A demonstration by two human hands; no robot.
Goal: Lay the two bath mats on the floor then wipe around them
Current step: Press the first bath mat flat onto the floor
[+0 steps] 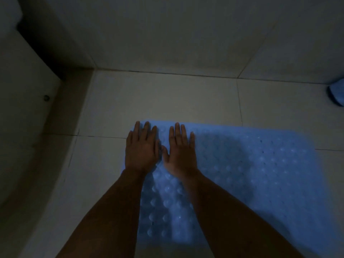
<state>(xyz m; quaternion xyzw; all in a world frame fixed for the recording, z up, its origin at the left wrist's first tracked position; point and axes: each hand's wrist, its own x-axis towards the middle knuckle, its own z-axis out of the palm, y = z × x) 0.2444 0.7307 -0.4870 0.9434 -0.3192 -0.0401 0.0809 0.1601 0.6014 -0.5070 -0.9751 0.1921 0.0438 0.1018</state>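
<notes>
Dim room. One pale blue bath mat (251, 174), studded with rows of round bumps and small holes, lies flat on the tiled floor (167, 97) toward 5 o'clock. The left hand (142, 148) and right hand (181, 150), side by side, press its 10 o'clock corner, fingers straight. One blue object (337, 94) sits at 3 o'clock, unclear.

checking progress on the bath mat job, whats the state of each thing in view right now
blue bath mat: spread flat on the tiled floor, bumpy face up
left hand: fingers straight, pressing flat on the mat's far left corner
right hand: fingers straight, pressing flat on the mat beside the left hand
blue object: on the floor at the right edge by the wall, cut off, cannot tell what it is
</notes>
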